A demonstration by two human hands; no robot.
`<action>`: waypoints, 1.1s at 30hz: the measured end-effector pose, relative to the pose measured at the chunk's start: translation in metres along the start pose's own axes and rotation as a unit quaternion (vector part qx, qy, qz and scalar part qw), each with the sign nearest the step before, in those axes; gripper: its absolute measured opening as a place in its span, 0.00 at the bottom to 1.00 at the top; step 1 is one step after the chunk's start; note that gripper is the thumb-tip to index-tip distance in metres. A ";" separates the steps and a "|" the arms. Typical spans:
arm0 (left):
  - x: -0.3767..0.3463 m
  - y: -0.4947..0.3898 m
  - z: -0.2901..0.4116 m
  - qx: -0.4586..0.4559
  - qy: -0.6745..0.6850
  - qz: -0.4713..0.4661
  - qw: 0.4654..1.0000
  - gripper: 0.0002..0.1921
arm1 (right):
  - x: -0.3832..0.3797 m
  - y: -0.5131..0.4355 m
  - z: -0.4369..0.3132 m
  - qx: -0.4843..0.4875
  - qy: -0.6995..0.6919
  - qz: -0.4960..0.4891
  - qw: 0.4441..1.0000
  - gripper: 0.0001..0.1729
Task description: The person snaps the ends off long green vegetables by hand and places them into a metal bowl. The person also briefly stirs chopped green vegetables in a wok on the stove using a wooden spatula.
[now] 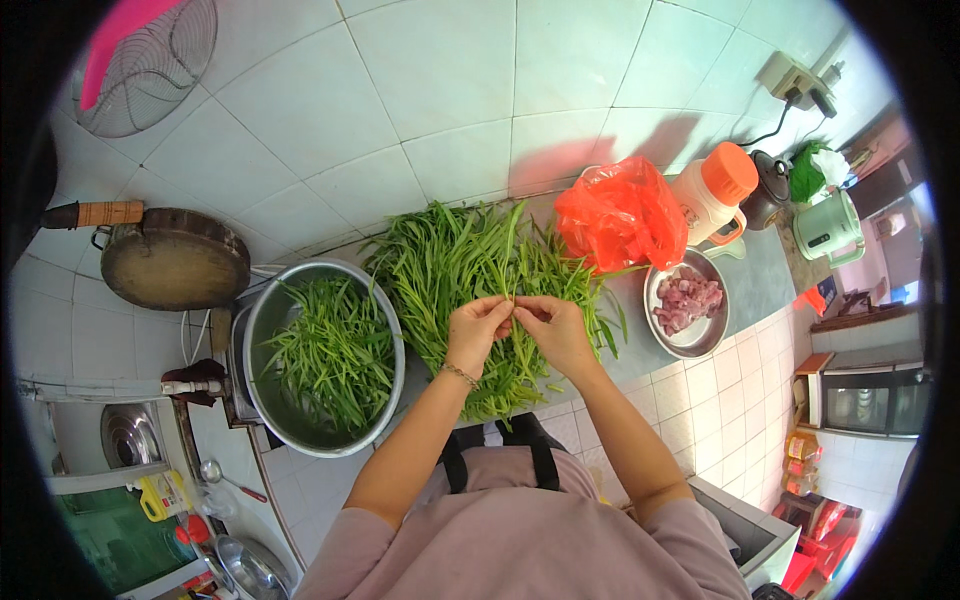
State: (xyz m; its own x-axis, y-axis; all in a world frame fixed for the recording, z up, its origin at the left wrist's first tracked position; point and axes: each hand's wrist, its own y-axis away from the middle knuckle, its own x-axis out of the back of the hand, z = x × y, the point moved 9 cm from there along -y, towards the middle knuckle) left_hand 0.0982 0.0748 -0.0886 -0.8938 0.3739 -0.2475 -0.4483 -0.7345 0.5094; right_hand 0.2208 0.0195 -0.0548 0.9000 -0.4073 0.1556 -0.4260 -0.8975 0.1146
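Note:
My left hand (480, 330) and my right hand (553, 330) meet fingertip to fingertip over the counter. Both pinch one green stem, whose long narrow leaves (510, 244) point away from me. Beneath and around them spreads a large heap of leafy greens, probably water spinach (442, 262), with cut stem ends towards me. To the left of the heap stands a wide metal basin (400, 375) that holds loose pieces of the same greens (330, 349). A bracelet circles my left wrist.
Right of the heap are a red plastic bag (622, 214), an orange-topped thermos (716, 191) and a metal bowl (686, 346) of raw meat pieces (688, 300). Farther right stands a light green electric kettle (827, 227). A round wooden chopping board (176, 259) leans against the tiled wall at left.

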 end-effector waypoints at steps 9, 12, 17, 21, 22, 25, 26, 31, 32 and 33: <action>-0.011 0.002 0.006 -0.020 -0.036 -0.049 0.998 0.16 | 0.004 0.003 0.000 -0.012 0.014 -0.062 0.998 0.09; -0.011 0.000 0.000 -0.016 -0.044 -0.051 0.998 0.16 | -0.001 0.011 -0.037 0.165 0.228 -0.059 0.958 0.08; -0.011 0.001 -0.002 -0.013 -0.027 -0.029 0.999 0.16 | -0.007 0.009 -0.029 0.184 0.266 -0.043 0.945 0.08; -0.015 0.005 0.002 -0.022 -0.058 -0.039 0.997 0.16 | 0.033 -0.008 0.037 -0.089 -0.026 0.083 0.992 0.10; -0.014 0.005 0.003 -0.026 -0.058 -0.037 0.997 0.16 | 0.042 -0.009 0.038 -0.072 -0.001 0.103 0.992 0.11; -0.007 0.005 0.002 -0.035 -0.071 -0.019 0.997 0.16 | 0.047 -0.002 -0.002 0.088 0.129 0.139 0.978 0.17; -0.006 0.005 0.002 -0.038 -0.078 -0.011 0.996 0.16 | 0.042 0.000 -0.014 0.113 0.131 0.115 0.978 0.18; -0.014 0.006 0.002 -0.055 -0.090 -0.051 0.993 0.15 | 0.024 0.002 -0.032 0.150 0.116 0.042 0.981 0.13; -0.015 0.006 0.003 -0.062 -0.090 -0.054 0.993 0.15 | 0.022 0.003 -0.032 0.162 0.139 0.028 0.977 0.12; -0.013 0.006 0.002 -0.056 -0.096 -0.044 0.993 0.14 | 0.020 0.004 -0.032 0.173 0.162 0.013 0.971 0.10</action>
State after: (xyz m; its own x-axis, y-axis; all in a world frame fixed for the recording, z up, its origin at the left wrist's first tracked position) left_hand 0.1073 0.0668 -0.0806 -0.8377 0.5328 -0.1199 -0.5326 -0.7486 0.3948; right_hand 0.2341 0.0132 -0.0202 0.7890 -0.4056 0.4615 -0.3408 -0.9139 -0.2206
